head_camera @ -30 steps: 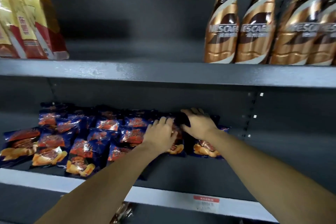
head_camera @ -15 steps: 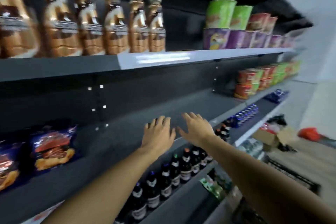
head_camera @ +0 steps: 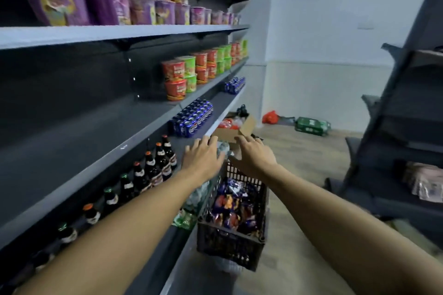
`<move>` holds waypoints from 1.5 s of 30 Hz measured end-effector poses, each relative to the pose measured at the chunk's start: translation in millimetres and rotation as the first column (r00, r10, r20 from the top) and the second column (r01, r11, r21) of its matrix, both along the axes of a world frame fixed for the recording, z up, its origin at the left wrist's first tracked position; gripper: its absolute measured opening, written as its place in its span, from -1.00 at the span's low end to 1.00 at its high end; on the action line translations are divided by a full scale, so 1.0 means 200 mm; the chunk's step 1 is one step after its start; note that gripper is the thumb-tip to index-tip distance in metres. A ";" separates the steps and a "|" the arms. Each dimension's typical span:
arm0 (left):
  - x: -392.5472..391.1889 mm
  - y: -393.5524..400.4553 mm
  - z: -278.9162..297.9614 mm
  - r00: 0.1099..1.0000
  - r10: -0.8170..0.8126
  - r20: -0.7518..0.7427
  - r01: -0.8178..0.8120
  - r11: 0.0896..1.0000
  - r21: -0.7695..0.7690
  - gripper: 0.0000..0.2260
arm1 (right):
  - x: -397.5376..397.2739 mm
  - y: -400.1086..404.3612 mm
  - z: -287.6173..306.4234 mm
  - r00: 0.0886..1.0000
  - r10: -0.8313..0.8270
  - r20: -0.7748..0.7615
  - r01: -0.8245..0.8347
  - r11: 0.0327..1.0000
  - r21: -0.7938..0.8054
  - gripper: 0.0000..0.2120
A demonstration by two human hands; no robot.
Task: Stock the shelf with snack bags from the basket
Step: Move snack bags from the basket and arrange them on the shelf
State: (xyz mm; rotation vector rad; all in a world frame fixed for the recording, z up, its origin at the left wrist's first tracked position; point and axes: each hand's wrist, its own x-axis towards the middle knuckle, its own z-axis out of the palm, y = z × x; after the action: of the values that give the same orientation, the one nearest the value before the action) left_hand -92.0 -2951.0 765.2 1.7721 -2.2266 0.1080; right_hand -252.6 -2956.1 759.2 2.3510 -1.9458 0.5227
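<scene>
Hovering over basket (head_camera: 233, 242): left hand (head_camera: 202, 159), right hand (head_camera: 254, 157), fingers spread, holding nothing. Snack bags (head_camera: 233, 208) lying directly below, nearer right hand; basket's long axis running away from person, beside shelf (head_camera: 84, 151).

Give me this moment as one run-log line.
phase: reaching for basket | left hand: open, empty | right hand: open, empty | snack bags: in basket
</scene>
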 end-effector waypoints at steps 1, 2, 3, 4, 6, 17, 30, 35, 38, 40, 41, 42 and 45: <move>-0.07 -0.04 -0.01 1.000 -0.019 0.000 0.019 1.000 0.007 -0.57 | -0.06 -0.03 -0.01 1.000 -0.017 0.011 0.017 1.000 0.001 -0.42; -0.13 -0.09 -0.03 0.999 -0.036 -0.001 0.036 0.999 0.013 -0.57 | -0.12 -0.05 -0.03 0.999 -0.034 0.019 0.033 0.999 0.003 -0.42; -0.18 -0.14 -0.06 0.999 -0.049 -0.006 0.049 0.999 0.021 -0.57 | -0.16 -0.08 -0.06 0.999 -0.046 0.023 0.046 0.999 0.010 -0.42; -0.22 -0.18 -0.09 0.998 -0.057 -0.019 0.058 0.998 0.031 -0.57 | -0.21 -0.10 -0.09 0.998 -0.057 0.026 0.057 0.998 0.020 -0.43; -0.30 -0.28 -0.18 0.996 -0.073 -0.053 0.076 0.995 0.059 -0.58 | -0.27 -0.16 -0.16 0.996 -0.078 0.044 0.076 0.996 0.048 -0.43; -0.35 -1.08 -0.70 0.984 -0.015 -0.178 0.052 0.977 0.205 -0.61 | -0.22 -0.93 -0.55 0.996 -0.081 0.039 0.073 0.982 0.174 -0.51; -0.27 -1.61 -1.19 0.973 0.132 -0.187 -0.049 0.919 0.392 -0.61 | -0.24 -1.63 -1.02 1.000 0.008 0.020 -0.015 0.931 0.365 -0.49; -0.29 -1.72 -1.52 0.954 0.251 -0.165 -0.142 0.860 0.490 -0.61 | -0.31 -1.89 -1.33 0.996 0.074 0.039 -0.084 0.891 0.446 -0.47; -0.34 -1.75 -1.75 0.919 0.365 -0.148 -0.218 0.784 0.581 -0.61 | -0.36 -2.03 -1.53 0.990 0.133 0.049 -0.140 0.856 0.497 -0.46; -0.38 -1.78 -1.90 0.900 0.412 -0.141 -0.241 0.740 0.628 -0.63 | -0.41 -2.11 -1.66 0.985 0.162 0.051 -0.165 0.838 0.520 -0.45; -0.40 -1.79 -1.96 0.890 0.436 -0.132 -0.255 0.717 0.649 -0.65 | -0.44 -2.14 -1.72 0.984 0.172 0.049 -0.171 0.831 0.529 -0.45; -0.41 -1.81 -2.02 0.881 0.459 -0.113 -0.275 0.692 0.667 -0.67 | -0.46 -2.18 -1.78 0.983 0.177 0.046 -0.174 0.827 0.535 -0.47; -0.43 -1.89 -2.22 0.875 0.483 -0.035 -0.323 0.636 0.701 -0.71 | -0.56 -2.29 -1.96 0.987 0.160 0.028 -0.148 0.816 0.559 -0.53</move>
State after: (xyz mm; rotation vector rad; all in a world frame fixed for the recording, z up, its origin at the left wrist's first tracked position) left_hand -178.9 -3329.3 320.6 2.4854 -1.7554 -0.8940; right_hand -363.9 -3413.6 367.1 2.8475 -2.1336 -0.1044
